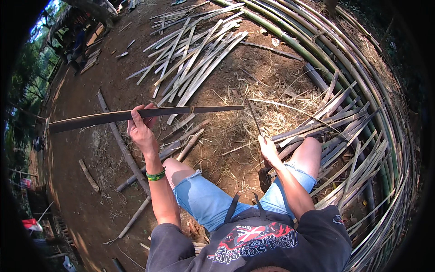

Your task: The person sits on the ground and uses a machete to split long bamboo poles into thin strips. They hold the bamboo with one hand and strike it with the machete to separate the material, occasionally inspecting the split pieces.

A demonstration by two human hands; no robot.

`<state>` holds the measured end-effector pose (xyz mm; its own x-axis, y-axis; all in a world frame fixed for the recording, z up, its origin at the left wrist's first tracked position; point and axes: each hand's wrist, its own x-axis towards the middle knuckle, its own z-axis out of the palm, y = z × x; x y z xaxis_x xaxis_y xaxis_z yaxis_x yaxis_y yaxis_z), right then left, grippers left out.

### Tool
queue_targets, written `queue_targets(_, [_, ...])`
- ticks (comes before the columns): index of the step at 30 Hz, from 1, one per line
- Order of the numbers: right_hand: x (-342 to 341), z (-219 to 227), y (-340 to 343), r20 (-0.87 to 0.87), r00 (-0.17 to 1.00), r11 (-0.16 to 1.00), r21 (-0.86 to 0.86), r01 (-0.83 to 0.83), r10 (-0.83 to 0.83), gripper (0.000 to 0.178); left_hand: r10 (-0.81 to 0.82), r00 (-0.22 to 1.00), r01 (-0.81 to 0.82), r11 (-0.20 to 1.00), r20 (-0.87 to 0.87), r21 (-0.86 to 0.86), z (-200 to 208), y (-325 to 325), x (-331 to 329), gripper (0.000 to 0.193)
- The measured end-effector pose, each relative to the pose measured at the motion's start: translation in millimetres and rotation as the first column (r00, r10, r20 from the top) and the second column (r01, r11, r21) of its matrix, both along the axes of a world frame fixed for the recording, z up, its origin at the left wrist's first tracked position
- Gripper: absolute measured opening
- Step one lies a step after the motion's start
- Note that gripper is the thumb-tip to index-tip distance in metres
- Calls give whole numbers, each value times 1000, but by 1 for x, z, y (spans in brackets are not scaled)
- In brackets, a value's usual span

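Observation:
My left hand (142,129) is closed around a long, dark bamboo strip (90,120), with the thumb on the near side. The strip lies roughly level across the view, and a node shows toward its right part. In my right hand (269,149) is a thin knife (253,117), its narrow blade pointing up and away from me. The blade's tip is close to the strip's right end; whether they touch I cannot tell. My fingers hide the knife's handle.
Pale split bamboo strips (195,59) lie in a pile ahead. Thin shavings (278,113) cover the ground past my right hand. Dark split pieces (331,118) and long green bamboo poles (312,47) curve along the right. A wooden pole (122,145) lies below my left hand.

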<state>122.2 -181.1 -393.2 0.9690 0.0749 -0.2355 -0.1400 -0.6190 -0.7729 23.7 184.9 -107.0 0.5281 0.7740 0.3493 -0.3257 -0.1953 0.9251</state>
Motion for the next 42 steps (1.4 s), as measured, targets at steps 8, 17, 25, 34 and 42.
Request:
queue_targets(8, [-48,174,75,73,921,813,446,-373,382,45,-160,985,170,968,-70,186,26,-37,30,36])
queue_targets(17, [20,-16,25,-125,989,993,95,-65,77,62,-227,969,243,943,-94,226,24,-36,35,36])
queue_targets(25, [9,28,39,-145,973,979,125,-161,178,58,-198,978,209,949,-69,238,24,-37,37,37])
queue_targets(34, [19,48,35,-181,966,977,142,-159,184,60,-250,858,355,920,449,-166,35,-60,82,68])
queue_targets(42, [-48,160,54,212,907,797,432,-422,365,35,-214,849,346,917,484,-200,33,-86,87,78])
